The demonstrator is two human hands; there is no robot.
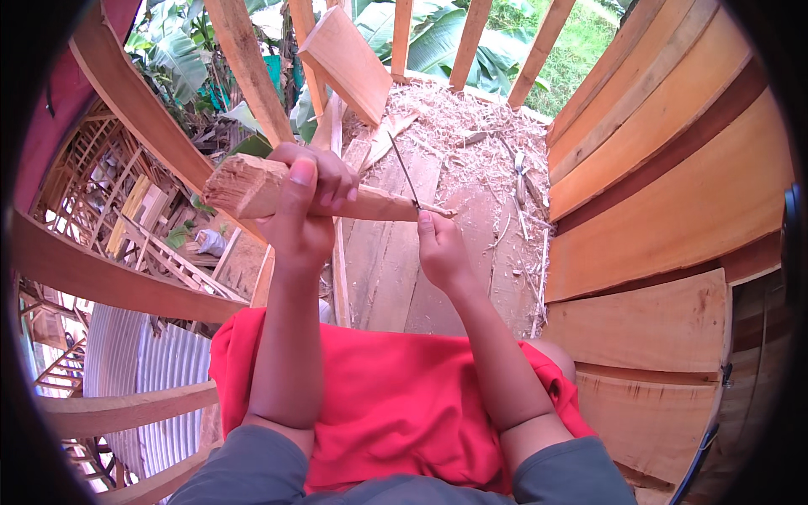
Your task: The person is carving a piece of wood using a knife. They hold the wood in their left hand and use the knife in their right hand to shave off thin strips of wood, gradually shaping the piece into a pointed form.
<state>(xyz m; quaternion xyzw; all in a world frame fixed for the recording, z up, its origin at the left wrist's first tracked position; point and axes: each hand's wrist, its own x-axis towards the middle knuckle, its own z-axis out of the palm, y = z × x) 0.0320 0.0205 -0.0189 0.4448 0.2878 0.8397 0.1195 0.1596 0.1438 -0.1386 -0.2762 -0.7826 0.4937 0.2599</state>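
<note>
A plank floor (383,282) is strewn toward its far end with pale wood shavings (471,114). It is bordered on the right by a wall of broad orange-brown boards (665,223) and at the far edge by upright slats (470,44), behind which large green leaves (433,40) are seen. On the left, beyond wooden rails (126,282) (bowed by the wide lens), corrugated metal sheets (114,345) and loose timber (130,217) are shown.
</note>
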